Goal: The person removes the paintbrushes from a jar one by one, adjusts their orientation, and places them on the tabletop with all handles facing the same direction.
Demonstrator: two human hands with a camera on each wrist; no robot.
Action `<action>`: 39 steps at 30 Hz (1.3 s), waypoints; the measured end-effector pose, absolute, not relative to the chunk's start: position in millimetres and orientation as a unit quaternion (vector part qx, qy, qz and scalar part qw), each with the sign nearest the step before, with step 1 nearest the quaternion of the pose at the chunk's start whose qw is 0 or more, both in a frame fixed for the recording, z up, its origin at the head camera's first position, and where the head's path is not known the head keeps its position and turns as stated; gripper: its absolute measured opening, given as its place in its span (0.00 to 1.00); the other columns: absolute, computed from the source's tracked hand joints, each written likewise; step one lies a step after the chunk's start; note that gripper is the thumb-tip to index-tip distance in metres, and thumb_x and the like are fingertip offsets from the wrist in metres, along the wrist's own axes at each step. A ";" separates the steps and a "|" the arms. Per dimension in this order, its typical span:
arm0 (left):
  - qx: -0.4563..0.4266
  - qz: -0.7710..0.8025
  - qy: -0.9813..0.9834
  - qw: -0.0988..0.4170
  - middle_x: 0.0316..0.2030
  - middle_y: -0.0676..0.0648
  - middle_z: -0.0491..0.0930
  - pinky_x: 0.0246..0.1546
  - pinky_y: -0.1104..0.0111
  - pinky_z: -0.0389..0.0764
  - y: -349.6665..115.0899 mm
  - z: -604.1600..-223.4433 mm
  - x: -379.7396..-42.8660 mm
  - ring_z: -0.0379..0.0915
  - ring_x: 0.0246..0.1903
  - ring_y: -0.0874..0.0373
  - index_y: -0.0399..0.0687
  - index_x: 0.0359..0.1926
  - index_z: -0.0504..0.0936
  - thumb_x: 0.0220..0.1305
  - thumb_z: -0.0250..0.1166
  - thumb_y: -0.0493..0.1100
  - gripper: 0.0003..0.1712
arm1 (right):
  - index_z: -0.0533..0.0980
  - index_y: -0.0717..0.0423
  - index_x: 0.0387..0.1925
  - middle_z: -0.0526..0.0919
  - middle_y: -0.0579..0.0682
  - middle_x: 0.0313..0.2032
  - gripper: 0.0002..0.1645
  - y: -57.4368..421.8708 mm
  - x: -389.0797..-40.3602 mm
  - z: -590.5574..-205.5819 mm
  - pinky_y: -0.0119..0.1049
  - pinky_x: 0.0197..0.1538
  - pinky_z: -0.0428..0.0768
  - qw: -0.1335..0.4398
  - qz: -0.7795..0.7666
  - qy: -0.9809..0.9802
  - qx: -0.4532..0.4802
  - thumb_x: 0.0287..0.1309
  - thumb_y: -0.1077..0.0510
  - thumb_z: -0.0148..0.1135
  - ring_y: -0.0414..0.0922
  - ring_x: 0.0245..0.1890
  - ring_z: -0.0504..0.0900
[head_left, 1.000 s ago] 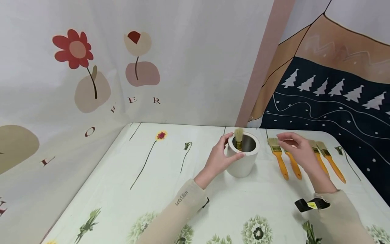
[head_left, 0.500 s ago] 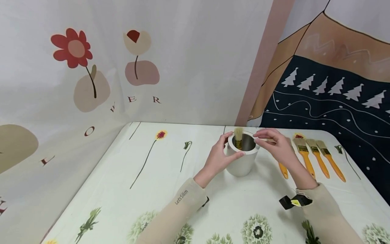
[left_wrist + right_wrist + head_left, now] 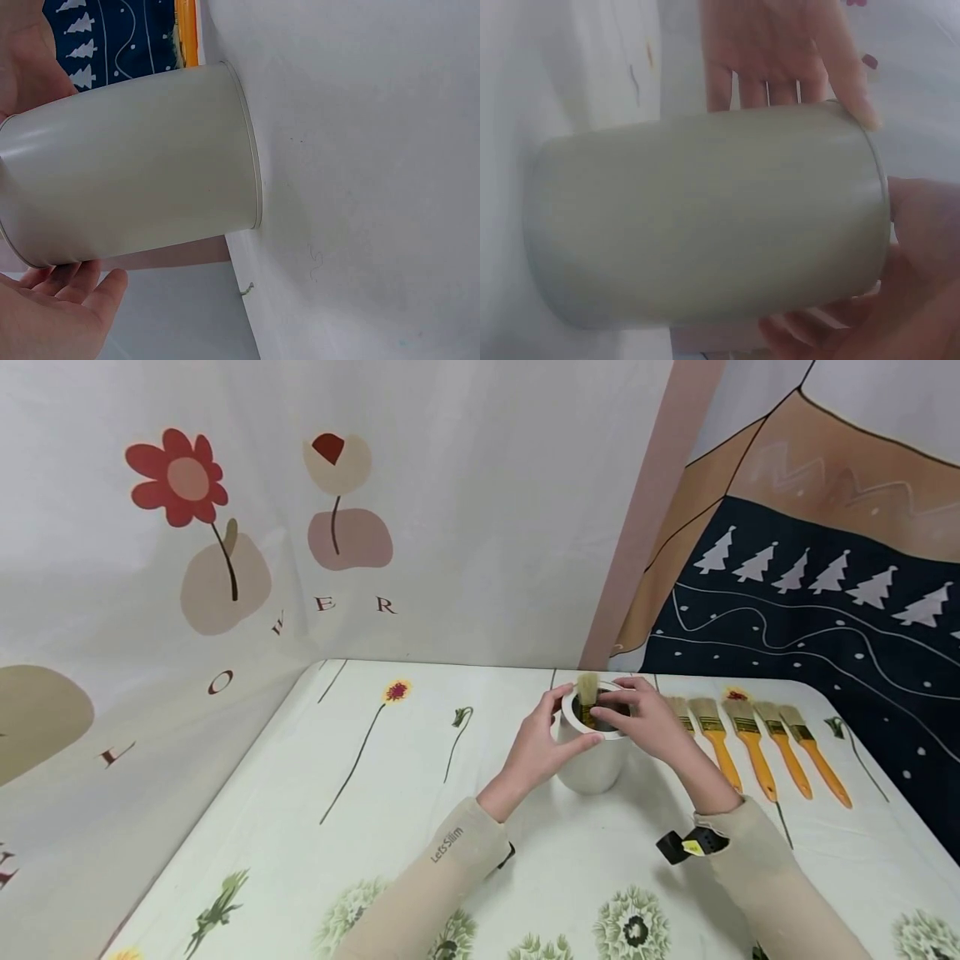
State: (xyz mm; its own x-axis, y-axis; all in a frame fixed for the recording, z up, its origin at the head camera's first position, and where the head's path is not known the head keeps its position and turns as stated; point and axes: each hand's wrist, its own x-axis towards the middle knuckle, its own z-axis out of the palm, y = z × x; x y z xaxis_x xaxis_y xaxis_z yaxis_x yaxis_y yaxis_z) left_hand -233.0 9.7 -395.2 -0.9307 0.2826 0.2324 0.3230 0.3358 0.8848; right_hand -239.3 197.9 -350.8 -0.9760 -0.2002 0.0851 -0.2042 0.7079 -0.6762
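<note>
A white cylindrical canister (image 3: pixel 592 768) stands upright on the table in the head view. My left hand (image 3: pixel 534 745) grips its rim from the left, thumb along the front and fingers round the far side. One paintbrush (image 3: pixel 588 687) stands in the canister, pale bristles up; its handle is hidden inside. At the canister's mouth, my right hand (image 3: pixel 647 717) pinches that paintbrush near its metal band, thumb and fingertips at its right edge. Both wrist views show the canister wall (image 3: pixel 142 165) close up, hiding the brush.
Several paintbrushes with orange handles (image 3: pixel 756 762) lie side by side on the table to the right, bristles away from me. A flower-printed white cloth (image 3: pixel 262 793) covers the table. Behind it hangs a printed curtain (image 3: pixel 480 510).
My right hand has moved left from above the row of paintbrushes to the canister's mouth and the brush in it. My left hand and the canister have stayed put.
</note>
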 end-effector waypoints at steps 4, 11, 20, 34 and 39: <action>-0.190 -0.547 -0.815 0.019 0.73 0.50 0.64 0.74 0.59 0.67 9.7 -394.3 -232.2 0.62 0.73 0.52 0.52 0.74 0.60 0.61 0.72 0.53 0.46 | 0.77 0.65 0.59 0.63 0.69 0.69 0.27 195.1 -242.8 -353.0 0.69 0.68 0.68 -0.013 0.371 -0.923 0.104 0.67 0.50 0.62 0.68 0.69 0.62; -0.191 -0.545 -0.816 0.021 0.74 0.48 0.63 0.74 0.59 0.67 9.0 -393.3 -231.6 0.62 0.73 0.51 0.50 0.74 0.59 0.61 0.72 0.53 0.46 | 0.80 0.64 0.49 0.71 0.65 0.63 0.17 193.7 -244.5 -354.3 0.66 0.68 0.69 -0.004 0.408 -0.906 0.112 0.65 0.56 0.65 0.62 0.63 0.68; -0.189 -0.543 -0.818 0.020 0.73 0.47 0.64 0.73 0.57 0.68 9.8 -395.3 -231.7 0.63 0.72 0.51 0.49 0.75 0.59 0.61 0.72 0.53 0.47 | 0.79 0.67 0.48 0.67 0.66 0.66 0.16 196.3 -241.3 -351.5 0.69 0.70 0.64 0.022 0.450 -0.886 0.113 0.65 0.58 0.64 0.64 0.68 0.63; -0.186 -0.545 -0.817 0.026 0.71 0.48 0.67 0.72 0.60 0.69 10.6 -393.0 -230.4 0.65 0.71 0.53 0.49 0.74 0.61 0.59 0.74 0.51 0.47 | 0.77 0.55 0.44 0.82 0.32 0.37 0.05 220.1 -229.0 -321.4 0.20 0.43 0.85 0.154 0.605 -0.771 0.129 0.69 0.59 0.59 0.29 0.38 0.84; -0.183 -0.544 -0.819 0.024 0.71 0.49 0.67 0.72 0.60 0.69 10.8 -393.9 -230.5 0.65 0.71 0.53 0.50 0.74 0.61 0.58 0.74 0.52 0.47 | 0.77 0.50 0.44 0.86 0.37 0.39 0.04 236.0 -228.0 -314.0 0.23 0.41 0.86 0.198 0.686 -0.692 0.109 0.69 0.60 0.60 0.32 0.37 0.86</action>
State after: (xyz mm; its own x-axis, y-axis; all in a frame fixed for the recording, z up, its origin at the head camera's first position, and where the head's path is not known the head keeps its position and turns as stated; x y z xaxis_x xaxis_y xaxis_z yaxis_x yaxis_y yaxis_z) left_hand -230.5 10.8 -393.9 -0.9316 0.2744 0.2383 0.3261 0.3419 0.8813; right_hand -228.0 236.0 -314.0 -0.8983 0.1206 0.4226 -0.4214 0.0364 -0.9061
